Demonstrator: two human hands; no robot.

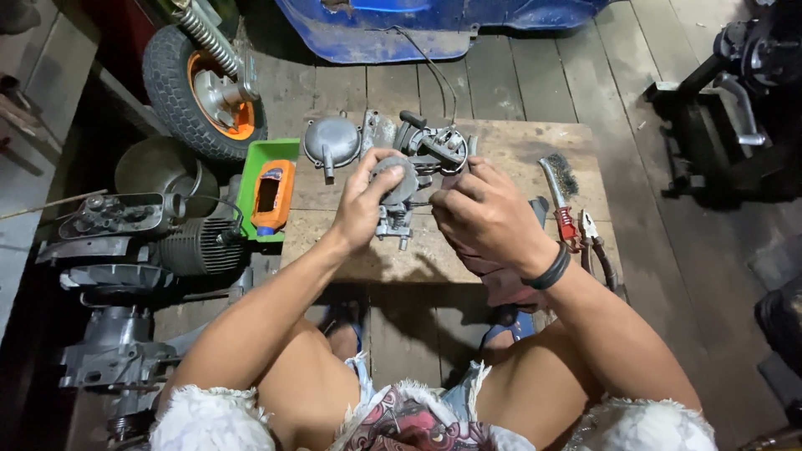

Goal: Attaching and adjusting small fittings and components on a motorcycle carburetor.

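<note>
Left hand (365, 205) wrapped round a small grey carburettor (395, 200), held just above the counter (501, 146). Right hand (484, 213) closed on a thin tool, tip barely showing at the carburettor's side; shaft hidden by fingers. Beyond the hands, grey parts (334, 140); right of them, wire brush (558, 188) and pliers (595, 242), handles partly covered by the wrist.
</note>
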